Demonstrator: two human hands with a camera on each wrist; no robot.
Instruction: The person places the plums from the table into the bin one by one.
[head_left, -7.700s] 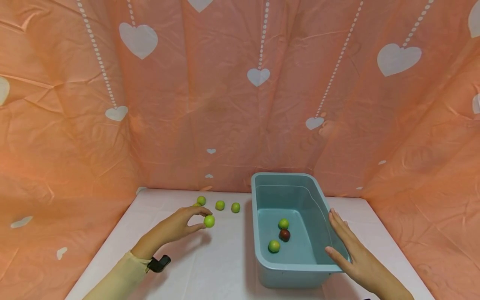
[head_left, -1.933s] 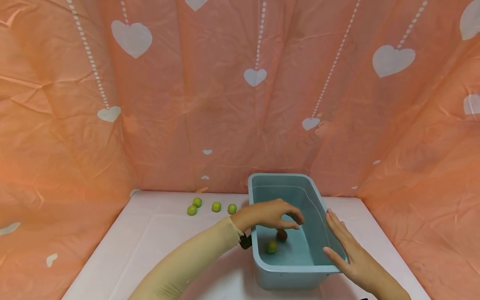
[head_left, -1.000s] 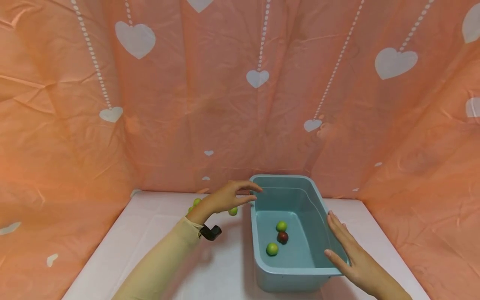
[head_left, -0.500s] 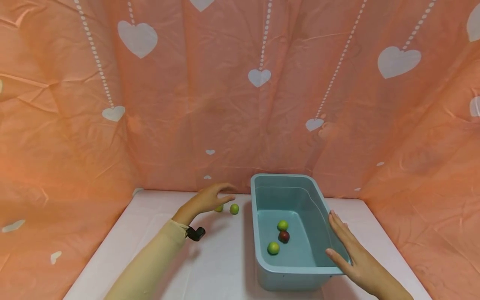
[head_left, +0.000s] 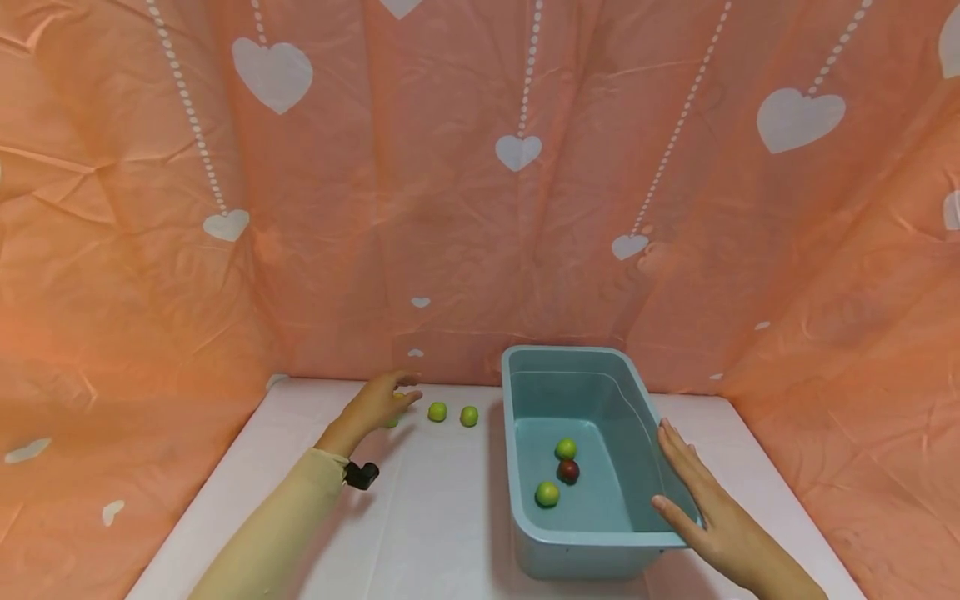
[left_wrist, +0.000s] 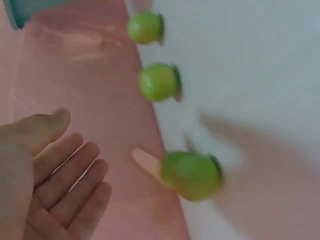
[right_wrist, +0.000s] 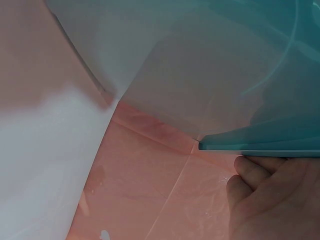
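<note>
My left hand (head_left: 367, 408) hovers over the back left of the white table, fingers loosely spread and holding nothing. Beneath it in the head view is a pair of small round green fruits (left_wrist: 192, 175), mostly hidden there but overlapping in the left wrist view. Two more green fruits (head_left: 437, 412) (head_left: 469, 416) sit to its right. Right of these stands a blue-grey plastic bin (head_left: 592, 557). Inside lie two green fruits (head_left: 566, 449) (head_left: 547, 493) and one dark red fruit (head_left: 568, 472). My right hand (head_left: 723, 525) rests on the bin's right rim, fingers extended along it.
A white cloth (head_left: 435, 517) covers the table. Orange-pink curtain (head_left: 442, 200) with white hearts hangs behind and on both sides, close to the bin's far end. A black wrist camera (head_left: 362, 475) sits below my left wrist.
Earlier my left hand pinched a green fruit, then hung over the bin. It has since moved left, without a fruit, to above the green pair. My right hand stays on the rim.
</note>
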